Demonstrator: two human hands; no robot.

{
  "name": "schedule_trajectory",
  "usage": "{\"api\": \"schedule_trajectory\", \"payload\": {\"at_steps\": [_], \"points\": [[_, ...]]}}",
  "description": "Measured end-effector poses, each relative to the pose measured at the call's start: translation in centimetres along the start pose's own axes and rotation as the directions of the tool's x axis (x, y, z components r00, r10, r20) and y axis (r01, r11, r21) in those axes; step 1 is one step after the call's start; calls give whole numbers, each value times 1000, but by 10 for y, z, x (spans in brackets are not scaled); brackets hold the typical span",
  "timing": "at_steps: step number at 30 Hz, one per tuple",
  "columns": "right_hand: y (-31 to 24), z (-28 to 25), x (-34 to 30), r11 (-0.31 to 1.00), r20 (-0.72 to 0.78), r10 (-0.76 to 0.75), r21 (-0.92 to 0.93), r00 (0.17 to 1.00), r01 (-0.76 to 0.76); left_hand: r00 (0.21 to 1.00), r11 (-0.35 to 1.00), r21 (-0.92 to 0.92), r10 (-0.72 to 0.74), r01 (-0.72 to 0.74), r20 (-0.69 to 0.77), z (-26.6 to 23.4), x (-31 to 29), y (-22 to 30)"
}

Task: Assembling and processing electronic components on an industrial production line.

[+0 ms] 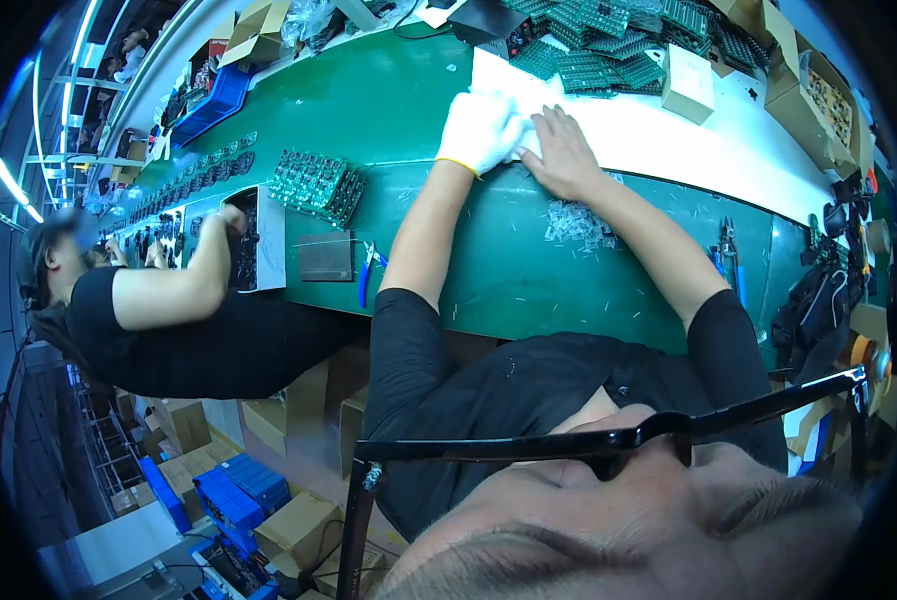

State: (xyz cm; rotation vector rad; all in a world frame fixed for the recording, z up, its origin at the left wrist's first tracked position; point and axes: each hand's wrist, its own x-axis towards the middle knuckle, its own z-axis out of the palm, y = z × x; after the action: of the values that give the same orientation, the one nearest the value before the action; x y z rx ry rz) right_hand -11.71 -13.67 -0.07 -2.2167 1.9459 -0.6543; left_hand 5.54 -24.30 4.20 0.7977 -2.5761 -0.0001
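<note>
My left hand [480,130], in a white glove with a yellow cuff, is closed over white material at the far side of the green bench. What its fingers hold, if anything, is hidden. Close beside it, my bare right hand [565,155] rests with its fingers stretched out over a white sheet [503,78]. Below the right hand lies a loose pile of small clear plastic pieces [573,222]. Many green circuit boards [608,45] are heaped beyond both hands.
Left stand a stack of circuit boards [316,187], a dark flat block [325,257] and blue-handled cutters [368,270]. Pliers [728,250] lie right. A small white box [688,85] and a cardboard box [818,110] are farther back. A co-worker [168,310] sits at left.
</note>
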Motion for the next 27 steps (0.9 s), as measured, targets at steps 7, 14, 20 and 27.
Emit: {"api": "schedule_trajectory", "payload": {"at_steps": [7,14,20,27], "points": [[-35,27,42,955,-23,-210,211,977,211,933,872,356,-256,337,-254,-12,-12,-40],[23,-41,-17,944,-320,-56,290,946,154,976,963,-163,-209,216,60,10,47,12],[80,-58,-33,998,-275,36,61,961,-20,982,980,85,-177,182,-71,50,69,43],[51,-28,2,991,-179,37,-120,983,-59,973,997,-26,-71,67,-220,54,20,-3]]}}
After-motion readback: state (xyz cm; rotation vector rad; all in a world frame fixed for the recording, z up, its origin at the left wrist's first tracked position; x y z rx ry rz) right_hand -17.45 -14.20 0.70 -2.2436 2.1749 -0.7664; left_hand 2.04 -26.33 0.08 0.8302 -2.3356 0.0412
